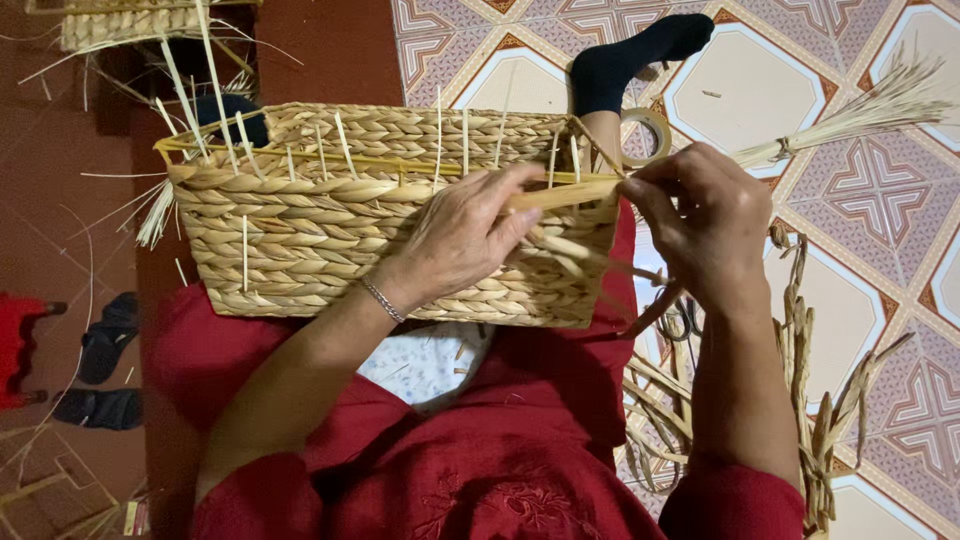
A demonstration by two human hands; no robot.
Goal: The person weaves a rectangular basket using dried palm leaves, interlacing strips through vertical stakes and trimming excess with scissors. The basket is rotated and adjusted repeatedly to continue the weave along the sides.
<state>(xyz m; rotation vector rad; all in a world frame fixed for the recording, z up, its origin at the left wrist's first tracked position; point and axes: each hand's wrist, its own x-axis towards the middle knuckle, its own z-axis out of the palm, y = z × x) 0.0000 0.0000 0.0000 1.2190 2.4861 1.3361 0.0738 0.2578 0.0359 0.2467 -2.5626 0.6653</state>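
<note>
On lap: woven basket (330,230) | left hand (465,235), right hand (700,215) grips closed on straw strand (560,195)

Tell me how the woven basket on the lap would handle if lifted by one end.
The woven basket probably keeps its shape: thick braided rows wrap a frame. It looks light for its size, being dried fibre and hollow. Its loose upright strands seem brittle and could snap.

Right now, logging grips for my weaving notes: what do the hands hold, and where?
Both hands pinch one flat straw strand at the woven basket rim's corner, left on its middle, right at its end.
</note>
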